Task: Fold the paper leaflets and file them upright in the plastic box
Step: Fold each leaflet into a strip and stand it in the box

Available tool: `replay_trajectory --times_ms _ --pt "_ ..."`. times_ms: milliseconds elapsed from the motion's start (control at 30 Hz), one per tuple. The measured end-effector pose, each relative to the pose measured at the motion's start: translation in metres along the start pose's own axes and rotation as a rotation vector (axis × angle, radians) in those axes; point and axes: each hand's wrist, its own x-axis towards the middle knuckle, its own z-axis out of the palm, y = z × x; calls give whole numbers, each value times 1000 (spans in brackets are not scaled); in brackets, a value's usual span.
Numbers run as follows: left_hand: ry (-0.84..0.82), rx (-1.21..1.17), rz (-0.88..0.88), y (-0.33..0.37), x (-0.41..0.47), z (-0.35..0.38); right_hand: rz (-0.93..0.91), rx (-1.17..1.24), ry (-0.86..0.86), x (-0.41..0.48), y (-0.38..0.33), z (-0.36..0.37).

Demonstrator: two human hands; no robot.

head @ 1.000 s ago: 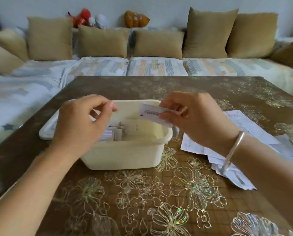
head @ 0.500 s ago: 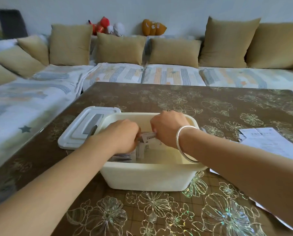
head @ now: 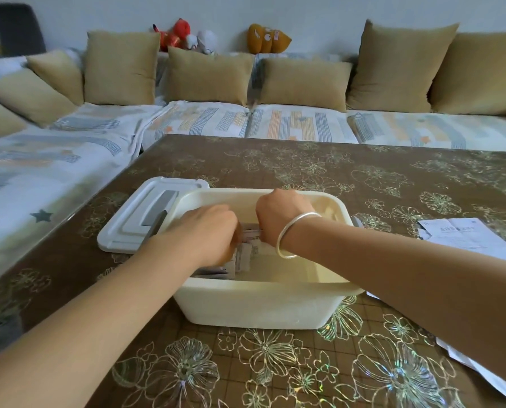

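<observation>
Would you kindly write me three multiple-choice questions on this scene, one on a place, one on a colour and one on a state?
1. Where does the box lid lie?
A. On the table, left of the plastic box
B. Clipped onto the box
C. On the floor

2. What colour is the bracelet on the right wrist?
A. Red
B. Black
C. Silver

3. Where are the left hand and the right hand?
A. Both flat on the table
B. Both reaching down into the box
C. Both raised in the air

Answers: 1 A, the white lid rests on the tabletop beside the box's left side; 2 C, the band shines silver; 3 B, both hands dip below the rim, next to the folded leaflets.
</observation>
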Motion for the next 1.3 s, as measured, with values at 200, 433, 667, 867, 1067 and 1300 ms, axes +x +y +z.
replay_trajectory --times_ms 200,433,667,867,1067,1300 --pt "44 69 -59 -4 0 2 -3 115 -60 15 -14 11" --pt "232 -12 -129 -6 -5 -4 -89 -26 14 6 -22 5" --pt "359 -205 -155 3 -4 -15 -172 -20 14 16 -27 12" --pt "422 -493 -127 -8 -7 -18 -92 163 -214 20 -19 5" --pt "435 -570 -24 13 -20 -28 -4 445 -1 -27 41 -33" --pt "431 -595 247 106 -36 -26 258 495 555 -121 139 -10"
